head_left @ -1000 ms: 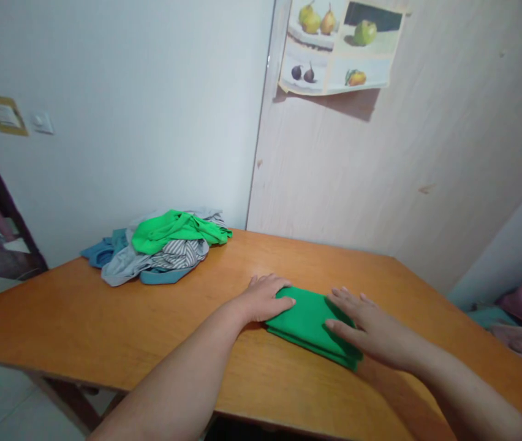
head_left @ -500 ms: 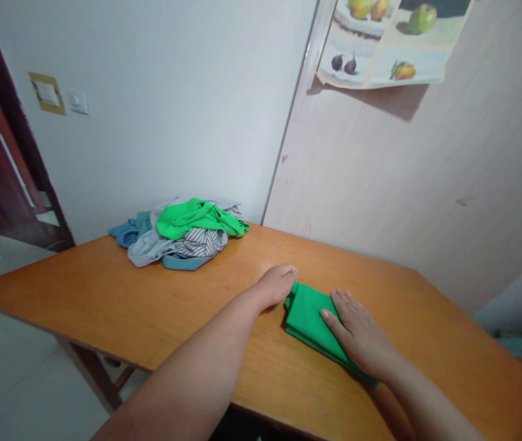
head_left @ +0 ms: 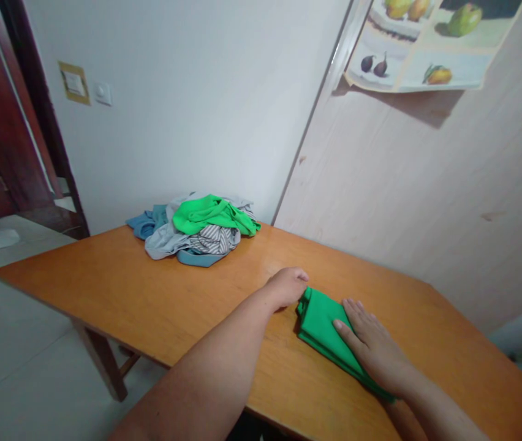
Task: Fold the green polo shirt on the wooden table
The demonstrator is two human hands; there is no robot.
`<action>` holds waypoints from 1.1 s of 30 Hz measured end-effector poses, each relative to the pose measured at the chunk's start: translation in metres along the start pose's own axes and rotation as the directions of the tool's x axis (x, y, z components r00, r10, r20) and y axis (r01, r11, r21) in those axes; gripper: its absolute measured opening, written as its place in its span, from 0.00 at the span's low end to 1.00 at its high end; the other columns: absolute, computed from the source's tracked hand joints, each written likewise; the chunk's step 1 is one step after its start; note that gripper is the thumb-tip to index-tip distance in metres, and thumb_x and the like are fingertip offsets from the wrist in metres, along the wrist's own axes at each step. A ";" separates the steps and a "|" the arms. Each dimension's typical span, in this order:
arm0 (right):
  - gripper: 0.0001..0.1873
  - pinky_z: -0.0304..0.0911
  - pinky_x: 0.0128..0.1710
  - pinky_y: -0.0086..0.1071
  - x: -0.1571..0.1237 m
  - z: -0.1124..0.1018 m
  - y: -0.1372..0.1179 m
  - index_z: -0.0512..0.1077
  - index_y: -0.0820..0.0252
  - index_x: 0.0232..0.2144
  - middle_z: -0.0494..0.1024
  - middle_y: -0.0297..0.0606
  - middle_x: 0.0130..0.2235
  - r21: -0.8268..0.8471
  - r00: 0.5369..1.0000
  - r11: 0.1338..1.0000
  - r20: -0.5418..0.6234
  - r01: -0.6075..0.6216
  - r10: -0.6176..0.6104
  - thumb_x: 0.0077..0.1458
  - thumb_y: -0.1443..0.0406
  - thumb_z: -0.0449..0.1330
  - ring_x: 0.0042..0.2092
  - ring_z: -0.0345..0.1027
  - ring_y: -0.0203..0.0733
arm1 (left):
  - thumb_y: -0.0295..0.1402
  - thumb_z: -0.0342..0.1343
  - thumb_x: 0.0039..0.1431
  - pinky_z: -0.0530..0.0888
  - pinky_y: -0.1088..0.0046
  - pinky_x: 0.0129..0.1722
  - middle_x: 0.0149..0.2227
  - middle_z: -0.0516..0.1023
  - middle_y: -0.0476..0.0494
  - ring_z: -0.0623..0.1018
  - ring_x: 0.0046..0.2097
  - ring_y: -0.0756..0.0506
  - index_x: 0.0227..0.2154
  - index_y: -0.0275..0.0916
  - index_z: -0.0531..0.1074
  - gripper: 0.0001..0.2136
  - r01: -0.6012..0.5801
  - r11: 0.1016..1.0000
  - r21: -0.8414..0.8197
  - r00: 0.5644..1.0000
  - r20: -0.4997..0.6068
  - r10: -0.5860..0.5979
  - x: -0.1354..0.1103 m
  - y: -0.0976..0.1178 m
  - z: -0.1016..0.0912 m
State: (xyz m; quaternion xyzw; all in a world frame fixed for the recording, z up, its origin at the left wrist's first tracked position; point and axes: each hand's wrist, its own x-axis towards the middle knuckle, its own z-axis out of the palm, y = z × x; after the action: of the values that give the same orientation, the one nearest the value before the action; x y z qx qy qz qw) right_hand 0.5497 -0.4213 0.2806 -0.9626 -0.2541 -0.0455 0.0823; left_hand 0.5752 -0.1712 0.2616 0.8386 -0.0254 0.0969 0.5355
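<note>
A folded green cloth [head_left: 320, 318] lies on the orange wooden table [head_left: 151, 300], near its middle right. My right hand [head_left: 374, 349] rests flat on the cloth with the fingers stretched out. My left hand [head_left: 287, 286] is curled at the cloth's left edge, its fingers pinching the folded corner. A pile of loose clothes [head_left: 196, 229], green, grey striped and blue, sits at the table's far side by the wall.
The table stands in a corner between a white wall [head_left: 187, 92] and a pale wood-grain panel [head_left: 426, 196] with a fruit poster [head_left: 431, 43]. A dark wooden door frame [head_left: 8, 122] is at the left. Tiled floor [head_left: 22, 361] lies below the table's left edge.
My left hand went from lying flat on the cloth to curling at its left edge. The cloth looks narrower. The view has swung to the left.
</note>
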 end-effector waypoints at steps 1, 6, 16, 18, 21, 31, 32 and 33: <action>0.45 0.40 0.68 0.48 0.000 -0.001 0.000 0.51 0.66 0.67 0.50 0.44 0.69 -0.003 1.000 1.000 0.005 -0.002 0.002 0.61 0.40 0.40 0.69 0.39 0.51 | 0.32 0.53 0.56 0.73 0.76 0.37 0.39 0.81 0.46 0.78 0.38 0.48 0.43 0.40 0.77 0.14 -0.002 1.000 0.002 1.000 0.005 0.002 0.000 0.001 0.001; 0.46 0.39 0.68 0.48 0.000 -0.002 -0.002 0.51 0.68 0.67 0.49 0.45 0.69 -0.021 1.000 1.000 0.030 -0.002 0.003 0.61 0.40 0.39 0.70 0.37 0.50 | 0.33 0.56 0.55 0.73 0.75 0.41 0.39 0.82 0.49 0.79 0.39 0.48 0.41 0.42 0.78 0.11 -0.008 0.999 0.047 0.998 0.056 0.006 -0.001 0.003 0.002; 0.46 0.38 0.68 0.50 0.002 -0.002 0.002 0.50 0.65 0.68 0.50 0.43 0.69 -0.014 0.999 1.000 0.043 -0.008 0.009 0.60 0.39 0.40 0.70 0.37 0.50 | 0.31 0.59 0.48 0.72 0.68 0.47 0.42 0.81 0.49 0.78 0.43 0.43 0.45 0.47 0.78 0.19 -0.069 0.984 0.164 0.992 0.114 0.051 -0.009 0.016 -0.007; 0.45 0.39 0.68 0.50 0.002 -0.002 0.004 0.50 0.64 0.68 0.50 0.43 0.69 -0.004 0.999 1.000 0.040 -0.001 0.001 0.60 0.39 0.40 0.70 0.38 0.50 | 0.29 0.59 0.48 0.70 0.67 0.48 0.43 0.81 0.50 0.78 0.44 0.43 0.47 0.49 0.78 0.20 -0.099 0.979 0.176 0.988 0.131 0.077 -0.011 0.019 -0.009; 0.45 0.39 0.68 0.50 0.002 -0.002 0.004 0.51 0.63 0.68 0.50 0.43 0.69 0.002 0.999 1.000 0.036 0.003 -0.003 0.60 0.39 0.40 0.69 0.39 0.51 | 0.30 0.57 0.51 0.68 0.67 0.51 0.41 0.82 0.52 0.78 0.46 0.43 0.46 0.52 0.78 0.19 -0.139 0.969 0.206 0.982 0.157 0.108 -0.013 0.021 -0.010; 0.46 0.38 0.68 0.50 0.004 -0.005 0.001 0.50 0.64 0.68 0.50 0.45 0.69 0.002 0.998 1.000 0.064 -0.004 0.004 0.60 0.38 0.40 0.70 0.38 0.50 | 0.33 0.52 0.59 0.61 0.61 0.57 0.44 0.82 0.53 0.74 0.51 0.42 0.40 0.55 0.80 0.13 -0.309 0.880 0.361 0.951 0.104 0.292 -0.014 0.024 -0.010; 0.46 0.38 0.68 0.50 0.004 -0.004 0.002 0.50 0.64 0.68 0.50 0.44 0.69 0.005 0.998 1.000 0.064 -0.003 0.002 0.60 0.38 0.40 0.70 0.38 0.50 | 0.33 0.52 0.59 0.61 0.61 0.57 0.44 0.82 0.53 0.74 0.51 0.42 0.40 0.55 0.80 0.13 -0.309 0.874 0.374 0.951 0.102 0.293 -0.014 0.024 -0.011; 0.46 0.38 0.68 0.50 0.004 -0.004 0.002 0.49 0.64 0.68 0.50 0.44 0.69 0.008 0.998 1.000 0.062 -0.002 0.001 0.60 0.38 0.40 0.70 0.38 0.50 | 0.33 0.52 0.59 0.61 0.61 0.57 0.44 0.82 0.53 0.74 0.51 0.42 0.40 0.55 0.80 0.13 -0.311 0.869 0.385 0.950 0.105 0.293 -0.014 0.024 -0.012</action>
State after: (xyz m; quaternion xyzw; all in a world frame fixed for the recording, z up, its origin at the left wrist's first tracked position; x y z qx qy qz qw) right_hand 0.5536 -0.4217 0.2850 -0.9633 -0.2561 -0.0145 0.0785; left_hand 0.5562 -0.1711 0.2856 0.9171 -0.1474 0.1643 0.3320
